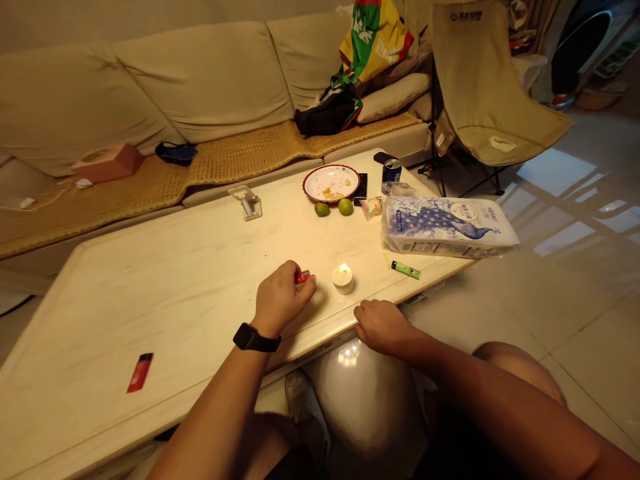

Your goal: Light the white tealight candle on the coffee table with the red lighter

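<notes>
My left hand, with a black smartwatch on its wrist, is shut on a red lighter held just above the cream tabletop. To the right of the lighter stands a lit tealight candle, with a small gap between them. My right hand rests on the table's near edge, holding nothing. A second red lighter lies at the table's near left.
Farther back, the table holds a plate with scraps, two limes, a blue can, a peacock-printed tissue pack and a small green stick-shaped item. A metal stand sits back left. A beige sofa lines the far side.
</notes>
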The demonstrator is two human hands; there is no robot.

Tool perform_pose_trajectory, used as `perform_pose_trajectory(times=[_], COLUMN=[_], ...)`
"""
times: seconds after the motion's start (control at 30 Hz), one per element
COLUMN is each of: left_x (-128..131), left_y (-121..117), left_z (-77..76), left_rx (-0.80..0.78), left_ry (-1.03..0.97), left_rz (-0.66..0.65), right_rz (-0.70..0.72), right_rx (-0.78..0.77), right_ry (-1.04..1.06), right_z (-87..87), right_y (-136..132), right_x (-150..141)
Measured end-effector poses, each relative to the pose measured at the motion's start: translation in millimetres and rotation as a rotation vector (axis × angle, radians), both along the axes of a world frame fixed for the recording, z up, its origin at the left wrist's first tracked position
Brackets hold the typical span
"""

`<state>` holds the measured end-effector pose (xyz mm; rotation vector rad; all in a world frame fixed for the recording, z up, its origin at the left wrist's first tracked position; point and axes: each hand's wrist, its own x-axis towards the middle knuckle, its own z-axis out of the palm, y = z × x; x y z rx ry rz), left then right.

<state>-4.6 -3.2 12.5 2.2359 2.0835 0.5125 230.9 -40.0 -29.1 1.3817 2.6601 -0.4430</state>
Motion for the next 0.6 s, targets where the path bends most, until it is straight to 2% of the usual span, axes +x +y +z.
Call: perform_pose_trajectory(times=[0.6], left_x=[-7.1], left_y=[-1.9], left_z=[-1.1], left_rx=[-0.021], left_ry=[0.001], left_rz=[-0.005], right_rz=[0.019], right_rx=[0.001], right_ry=[-0.017], right_z=[0.0], right_y=[0.0], right_x=[1.0])
